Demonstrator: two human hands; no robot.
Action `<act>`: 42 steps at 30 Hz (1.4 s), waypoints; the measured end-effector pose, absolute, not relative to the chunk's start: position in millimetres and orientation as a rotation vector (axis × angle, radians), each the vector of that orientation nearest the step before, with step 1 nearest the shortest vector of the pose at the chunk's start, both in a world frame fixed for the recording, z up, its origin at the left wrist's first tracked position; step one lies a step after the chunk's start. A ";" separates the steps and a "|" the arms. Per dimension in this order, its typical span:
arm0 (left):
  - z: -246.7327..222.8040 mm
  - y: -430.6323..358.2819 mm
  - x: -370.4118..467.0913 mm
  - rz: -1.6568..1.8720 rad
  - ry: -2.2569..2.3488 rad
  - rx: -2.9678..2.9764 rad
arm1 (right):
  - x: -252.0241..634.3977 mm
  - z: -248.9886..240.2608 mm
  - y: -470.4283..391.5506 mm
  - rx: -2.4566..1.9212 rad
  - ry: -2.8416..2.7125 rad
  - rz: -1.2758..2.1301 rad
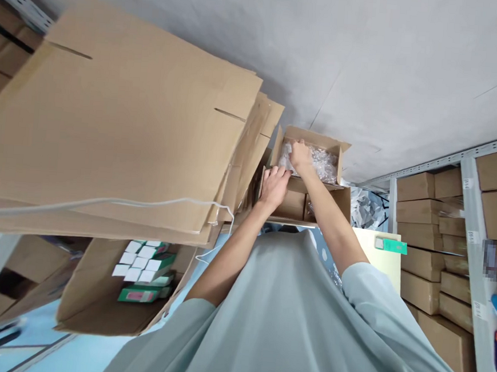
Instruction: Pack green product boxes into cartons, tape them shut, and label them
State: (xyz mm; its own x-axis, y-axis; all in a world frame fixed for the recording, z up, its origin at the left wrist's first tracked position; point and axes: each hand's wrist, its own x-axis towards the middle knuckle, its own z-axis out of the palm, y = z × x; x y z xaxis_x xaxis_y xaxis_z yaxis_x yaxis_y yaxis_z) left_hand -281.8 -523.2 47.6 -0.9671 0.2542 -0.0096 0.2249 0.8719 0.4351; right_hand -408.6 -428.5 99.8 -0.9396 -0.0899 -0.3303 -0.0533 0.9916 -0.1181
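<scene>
Two hands at a small cardboard box (316, 138) lined with clear plastic wrap (324, 163).

The wrap lies inside the small box, just beyond a larger box (345, 200), with stacked cardboard sheets (128, 119) to the left; this step would seem best done with the left hand (275, 186) bracing the near left rim while the right hand (301, 154) works gently, spreading the wrap evenly into the corners without bowing the walls; the left grip has its fingers bent at that rim, though whether the thumb pinches it I cannot tell; the right grip is bent down against the wrap, its fingertips partly hidden, so how far spread they are cannot be told.
</scene>
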 end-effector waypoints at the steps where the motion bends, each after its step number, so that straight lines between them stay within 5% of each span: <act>1: 46.0 -525.7 -282.1 0.688 2.988 0.375 | -406.3 98.0 -424.4 -0.120 2.804 -0.182; 11: 35.5 -548.4 -276.0 0.858 3.025 0.302 | -288.9 159.9 -326.5 -0.090 3.142 -1.058; 17: 39.2 -528.7 -273.0 0.851 2.992 0.363 | -201.1 155.1 -279.0 0.139 3.035 -1.211; 24: 37.9 -521.7 -273.5 0.829 2.990 0.370 | -199.3 104.8 -281.7 0.365 2.800 -1.087; 31: 40.5 -522.5 -272.0 0.799 2.981 0.362 | -215.4 121.2 -298.8 0.273 2.806 -0.539; 42: 36.4 -520.8 -271.4 0.725 3.021 0.380 | -364.1 106.0 -330.9 0.191 2.734 -0.235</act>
